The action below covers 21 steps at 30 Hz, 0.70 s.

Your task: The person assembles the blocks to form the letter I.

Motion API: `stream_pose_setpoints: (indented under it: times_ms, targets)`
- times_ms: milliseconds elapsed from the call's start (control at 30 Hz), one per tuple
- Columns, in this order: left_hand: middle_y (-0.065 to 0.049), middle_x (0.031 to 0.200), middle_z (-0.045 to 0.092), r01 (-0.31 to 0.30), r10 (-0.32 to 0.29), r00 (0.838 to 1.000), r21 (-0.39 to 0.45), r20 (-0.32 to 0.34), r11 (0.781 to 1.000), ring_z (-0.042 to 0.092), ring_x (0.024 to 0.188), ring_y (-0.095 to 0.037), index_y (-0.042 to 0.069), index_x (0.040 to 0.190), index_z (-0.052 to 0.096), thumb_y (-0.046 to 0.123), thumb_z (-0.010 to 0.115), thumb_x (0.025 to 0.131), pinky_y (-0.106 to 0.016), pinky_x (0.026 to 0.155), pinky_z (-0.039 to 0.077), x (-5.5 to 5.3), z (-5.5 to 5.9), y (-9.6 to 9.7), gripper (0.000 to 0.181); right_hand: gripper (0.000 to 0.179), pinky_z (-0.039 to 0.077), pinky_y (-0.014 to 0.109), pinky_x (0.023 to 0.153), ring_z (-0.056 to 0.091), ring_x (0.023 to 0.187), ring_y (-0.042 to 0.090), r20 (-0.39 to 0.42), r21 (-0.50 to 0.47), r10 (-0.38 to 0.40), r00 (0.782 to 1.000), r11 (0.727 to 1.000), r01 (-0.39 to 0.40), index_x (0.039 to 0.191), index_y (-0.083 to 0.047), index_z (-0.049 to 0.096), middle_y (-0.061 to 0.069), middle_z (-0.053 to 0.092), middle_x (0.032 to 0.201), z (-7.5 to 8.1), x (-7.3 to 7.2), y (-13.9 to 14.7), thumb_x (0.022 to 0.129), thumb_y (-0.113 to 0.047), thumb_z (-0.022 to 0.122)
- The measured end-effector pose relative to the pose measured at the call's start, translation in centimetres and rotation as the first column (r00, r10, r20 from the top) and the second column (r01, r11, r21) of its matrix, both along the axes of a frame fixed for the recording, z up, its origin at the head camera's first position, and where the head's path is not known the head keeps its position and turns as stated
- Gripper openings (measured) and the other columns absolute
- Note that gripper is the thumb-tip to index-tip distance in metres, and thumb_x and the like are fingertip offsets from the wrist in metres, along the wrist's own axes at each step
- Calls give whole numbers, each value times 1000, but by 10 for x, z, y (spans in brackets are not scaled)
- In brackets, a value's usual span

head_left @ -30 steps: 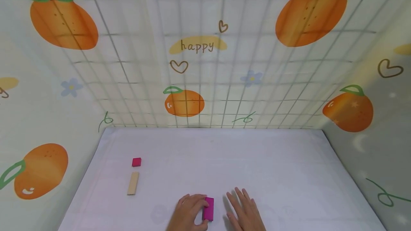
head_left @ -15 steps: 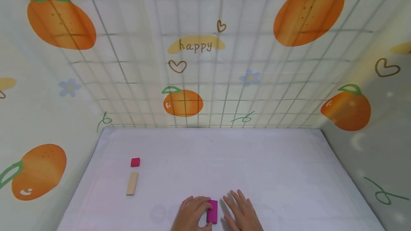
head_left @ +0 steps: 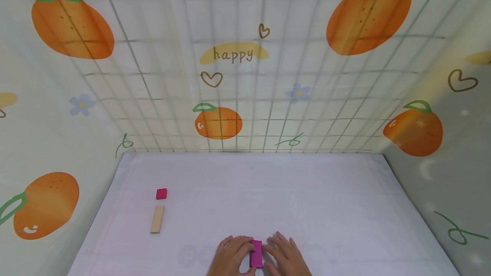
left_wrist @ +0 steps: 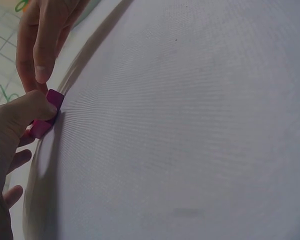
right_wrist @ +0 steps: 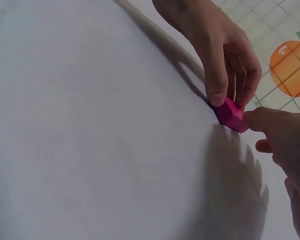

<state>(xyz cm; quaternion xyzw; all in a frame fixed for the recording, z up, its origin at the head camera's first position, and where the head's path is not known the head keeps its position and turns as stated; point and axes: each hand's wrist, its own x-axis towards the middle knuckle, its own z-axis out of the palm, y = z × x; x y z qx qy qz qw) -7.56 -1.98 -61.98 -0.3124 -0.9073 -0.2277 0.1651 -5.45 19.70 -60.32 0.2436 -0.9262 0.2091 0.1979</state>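
Note:
A magenta rectangular block [head_left: 256, 254] lies lengthwise on the white table near the front, in the head view. My left hand [head_left: 231, 255] pinches it from the left, thumb at the near end and fingers at the far end. My right hand [head_left: 287, 255] is just right of the block with its fingers loosely extended. In the right wrist view, the right thumb [right_wrist: 260, 119] comes right up to the side of the block [right_wrist: 231, 116]. The left wrist view shows the left thumb [left_wrist: 37, 106] pressed on the block [left_wrist: 51, 112].
A red cube [head_left: 161, 194] sits at the left of the table, with a pale wooden plank [head_left: 157, 219] just in front of it. A printed curtain [head_left: 238, 88] with oranges and grid lines rises behind the table [head_left: 326, 199] and along both sides.
My left hand has shifted the magenta block slightly right and nearer to me. My right hand has moved left, closing the gap to the block.

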Motion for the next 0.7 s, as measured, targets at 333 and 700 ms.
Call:
stream_pose_setpoints:
  times_ms: [333,700]
  targets:
    - [13,124,62,-7,8,996,-12,90,1000,56,117,-9,28,110,66,43,76,79,-58,95,43,0,3,0,36,47,52,64,79,63,113,33,-69,-9,82,994,997,-83,110,-15,73,3,68,115,-8,-2,-4,66,-20,87]
    - [12,126,62,17,-17,998,8,67,1000,56,118,-10,26,112,67,42,77,78,-58,95,44,0,2,0,39,52,52,65,77,64,113,32,-68,-38,84,994,996,-87,114,-13,73,2,67,121,-8,1,-8,65,-23,88]
